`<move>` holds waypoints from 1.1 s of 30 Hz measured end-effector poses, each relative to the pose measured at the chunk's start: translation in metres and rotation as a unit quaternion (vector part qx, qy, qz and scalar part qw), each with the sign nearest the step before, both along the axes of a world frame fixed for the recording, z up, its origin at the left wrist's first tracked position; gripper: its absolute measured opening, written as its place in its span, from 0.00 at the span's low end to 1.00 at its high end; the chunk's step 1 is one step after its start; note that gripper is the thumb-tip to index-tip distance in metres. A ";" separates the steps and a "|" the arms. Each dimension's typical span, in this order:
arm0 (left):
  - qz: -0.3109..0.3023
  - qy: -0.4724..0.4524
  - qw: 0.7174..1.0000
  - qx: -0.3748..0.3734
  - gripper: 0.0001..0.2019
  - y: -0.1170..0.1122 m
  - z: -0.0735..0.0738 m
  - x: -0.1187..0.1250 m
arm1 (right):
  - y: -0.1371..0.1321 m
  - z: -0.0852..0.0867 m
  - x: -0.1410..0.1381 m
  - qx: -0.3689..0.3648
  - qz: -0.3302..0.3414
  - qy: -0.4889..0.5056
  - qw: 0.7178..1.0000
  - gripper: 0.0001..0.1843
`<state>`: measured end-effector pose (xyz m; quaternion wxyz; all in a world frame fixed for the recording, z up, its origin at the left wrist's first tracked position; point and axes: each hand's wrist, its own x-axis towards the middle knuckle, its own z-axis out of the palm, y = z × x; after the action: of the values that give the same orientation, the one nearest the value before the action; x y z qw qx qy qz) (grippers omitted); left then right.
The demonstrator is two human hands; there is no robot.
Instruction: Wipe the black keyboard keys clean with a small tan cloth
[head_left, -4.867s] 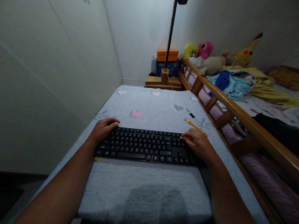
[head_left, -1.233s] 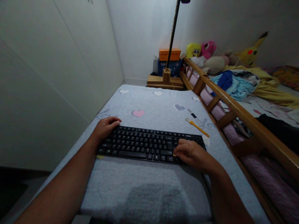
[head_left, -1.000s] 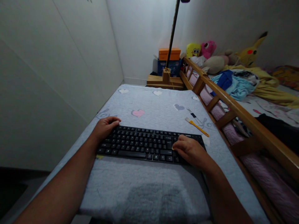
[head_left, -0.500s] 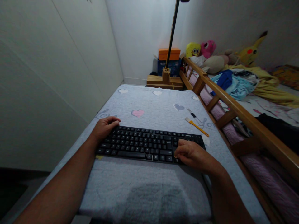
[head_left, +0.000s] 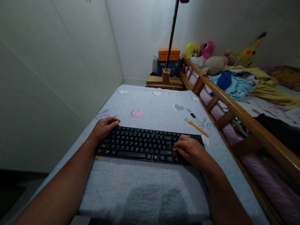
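Observation:
A black keyboard (head_left: 138, 143) lies flat across the cloth-covered table. My left hand (head_left: 106, 126) is closed around its far left corner, thumb on top near the edge. Over the number keys at the right end, my right hand (head_left: 188, 148) is bent in a pinch, fingertips down at the keys. A small pale orange bit shows at those fingertips, too small to name. To the right beyond the keyboard lie a brush with a yellow handle (head_left: 197, 127) and a pair of thin metal tweezers (head_left: 193, 115) with a black band. A whitish patch (head_left: 205, 140) shows beside the keyboard's right end.
A wooden bed rail (head_left: 225, 97) runs along the table's right side, with clothes and plush toys behind it. Pale panels (head_left: 58, 78) stand at the left. Beyond the far edge are a dark pole (head_left: 172, 37) on a wooden base and an orange box (head_left: 169, 54).
My right hand has shifted a little away from me, up the number keys, still pinched. My left hand keeps its place on the keyboard's corner.

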<state>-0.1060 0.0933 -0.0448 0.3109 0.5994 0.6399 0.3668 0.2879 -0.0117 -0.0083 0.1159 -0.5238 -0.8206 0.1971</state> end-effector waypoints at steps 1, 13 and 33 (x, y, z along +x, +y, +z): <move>0.002 -0.001 1.000 -0.001 0.18 0.000 0.000 0.000 | 0.000 0.000 0.001 0.000 -0.001 -0.002 1.000 0.11; 0.000 0.009 1.000 0.003 0.18 0.001 0.000 0.000 | -0.003 0.004 0.023 -0.010 -0.015 0.012 1.000 0.13; 0.004 0.009 1.000 -0.004 0.19 0.002 -0.001 -0.001 | -0.012 0.015 0.030 -0.072 -0.013 0.019 0.997 0.12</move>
<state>-0.1067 0.0950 -0.0458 0.3061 0.5991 0.6464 0.3600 0.3176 -0.0234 0.0063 0.0960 -0.5376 -0.7949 0.2645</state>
